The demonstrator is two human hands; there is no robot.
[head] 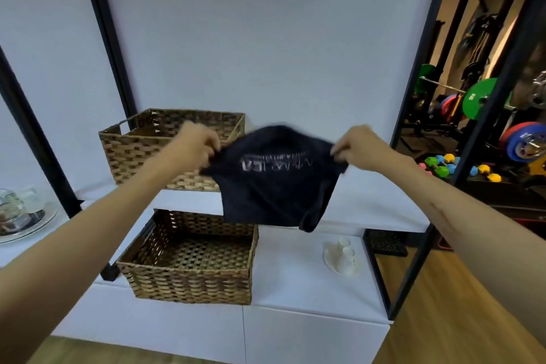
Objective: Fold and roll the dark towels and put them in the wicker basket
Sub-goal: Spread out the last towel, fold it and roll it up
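1. Head view: a white shelf unit (369,210) with black posts fills the middle; gym weights (475,97) stand beyond its right edge.
2. An upper wicker basket (165,156) sits at the left of the upper shelf. A lower wicker basket (189,269) sits on the shelf beneath, its woven bottom showing.
3. A dark towel (274,186) with pale lettering hangs in the air before the upper shelf, spread between both hands, not yet rolled.
4. The left hand (195,142) pinches its top left corner, fingers curled.
5. The right hand (354,145) pinches the top right corner likewise.
6. Judged soft, limp and light, the towel sags between grips; corners and edges look the best holds.
7. Small white cups (344,254) stand on the lower shelf, right of the basket.
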